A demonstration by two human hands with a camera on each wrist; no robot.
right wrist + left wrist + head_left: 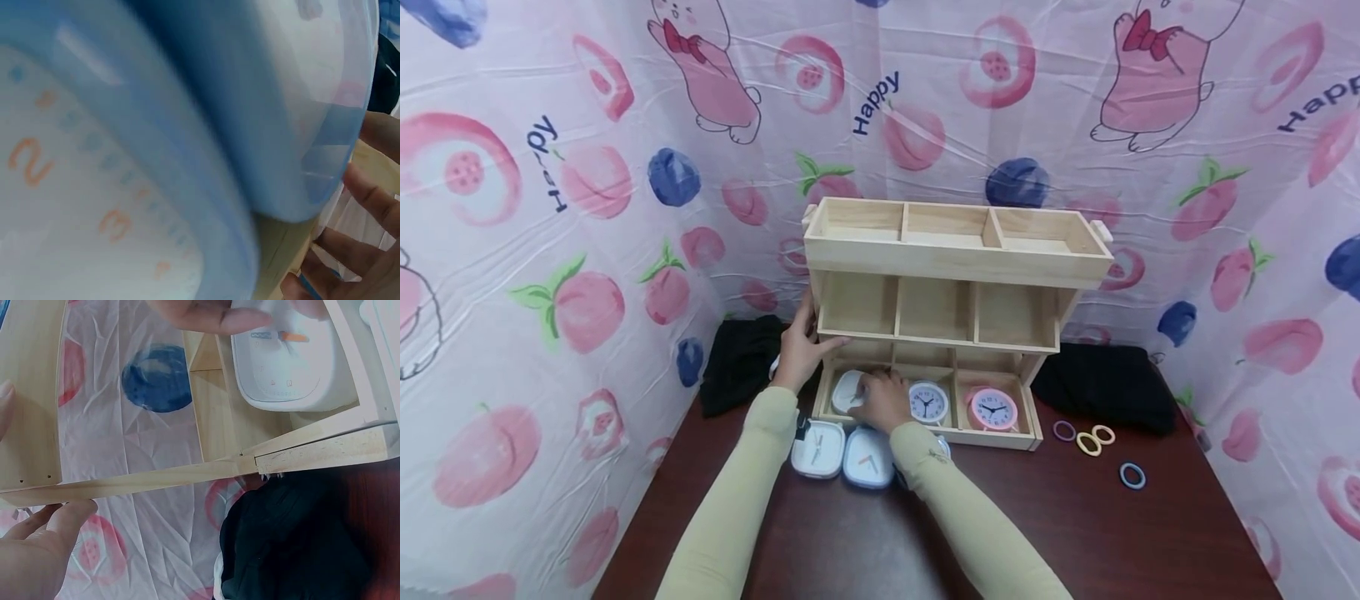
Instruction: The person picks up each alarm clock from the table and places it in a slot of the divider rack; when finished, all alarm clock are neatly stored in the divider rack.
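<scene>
A three-tier wooden organizer [955,262] stands on a dark table. My left hand [816,335] grips the left end of its middle shelf [156,480], thumb on top and fingers beneath. My right hand [868,393] reaches into the bottom-left compartment and holds a white square clock [848,390], whose face shows in the left wrist view [284,369] under my fingertips [212,315]. A white round clock [928,402] sits in the bottom middle compartment and a pink round clock [994,408] in the bottom right. A light blue square clock [156,144] fills the right wrist view, blurred.
A white square clock [817,448] and the light blue one [867,460] lie on the table in front of the organizer. Black cloths [741,362] [1105,387] lie on either side of it. Several hair ties [1088,443] lie at the right. A printed sheet backs the scene.
</scene>
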